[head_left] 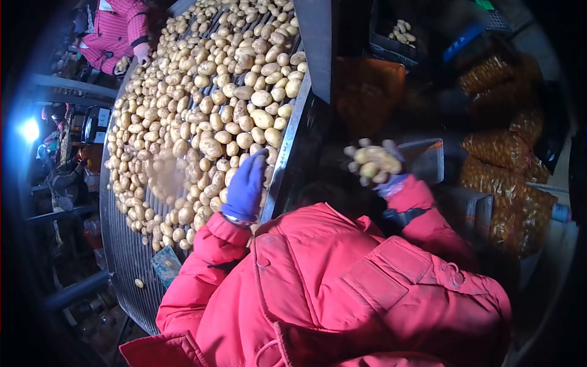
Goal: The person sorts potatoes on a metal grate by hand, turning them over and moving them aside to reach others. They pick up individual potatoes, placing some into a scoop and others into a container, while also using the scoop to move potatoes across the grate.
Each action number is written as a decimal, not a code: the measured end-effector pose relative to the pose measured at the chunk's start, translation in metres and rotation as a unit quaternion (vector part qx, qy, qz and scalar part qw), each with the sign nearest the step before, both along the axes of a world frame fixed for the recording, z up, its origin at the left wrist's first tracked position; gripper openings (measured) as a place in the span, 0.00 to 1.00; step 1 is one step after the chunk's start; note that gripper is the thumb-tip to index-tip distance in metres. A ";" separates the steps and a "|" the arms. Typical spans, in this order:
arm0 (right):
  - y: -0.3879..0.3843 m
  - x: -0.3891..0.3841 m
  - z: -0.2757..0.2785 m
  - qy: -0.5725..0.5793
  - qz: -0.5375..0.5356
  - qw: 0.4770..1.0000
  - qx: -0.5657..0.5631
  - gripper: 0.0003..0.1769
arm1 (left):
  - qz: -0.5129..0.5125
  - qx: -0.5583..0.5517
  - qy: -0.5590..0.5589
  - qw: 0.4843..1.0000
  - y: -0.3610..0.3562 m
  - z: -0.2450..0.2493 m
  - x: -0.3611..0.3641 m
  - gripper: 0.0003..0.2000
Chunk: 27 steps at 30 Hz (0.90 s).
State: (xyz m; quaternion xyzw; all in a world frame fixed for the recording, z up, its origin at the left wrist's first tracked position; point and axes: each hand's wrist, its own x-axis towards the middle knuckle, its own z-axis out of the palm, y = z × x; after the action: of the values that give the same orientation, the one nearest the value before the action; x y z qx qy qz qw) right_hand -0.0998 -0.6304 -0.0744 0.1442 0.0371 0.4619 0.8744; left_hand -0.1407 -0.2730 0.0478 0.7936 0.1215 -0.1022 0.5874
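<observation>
My left hand (246, 188), in a blue-purple glove, has its fingers stretched out flat along the near metal edge of a conveyor (131, 281). It lies against the loose potatoes (211, 147) heaped there. Away from the belt, on the right, my right hand (391, 174) is closed around potatoes (374, 160). Motion blurs that hand, and its load partly hides the fingers. Both arms are in pink padded sleeves.
A co-worker in a pink checked jacket (125, 24) reaches to the belt's far left side. Net sacks of potatoes (498, 150) are stacked at the right. An orange-rimmed crate (400, 79) and a grey bin (437, 162) stand beside me. A bright lamp (29, 129) shines at the left.
</observation>
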 end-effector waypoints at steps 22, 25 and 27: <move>0.103 0.056 -0.015 -0.399 -0.119 0.624 -0.661 0.14 | 0.394 0.005 -0.066 0.917 0.237 -0.026 -0.139 0.21; 0.205 0.035 0.033 -0.715 -0.242 0.337 -0.562 0.13 | 0.411 0.029 -0.070 0.909 0.247 -0.052 -0.160 0.17; 0.257 0.027 0.050 -0.806 -0.200 0.276 -0.484 0.14 | 0.298 0.334 -0.159 0.880 0.247 -0.084 -0.172 0.17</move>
State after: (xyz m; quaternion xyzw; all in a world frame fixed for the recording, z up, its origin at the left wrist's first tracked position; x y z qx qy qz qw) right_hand -0.0727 -0.3730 -0.0243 -0.7481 -0.4997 0.0510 0.4338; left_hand -0.3130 -0.0264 -0.0363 0.8747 0.2843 0.2515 0.3014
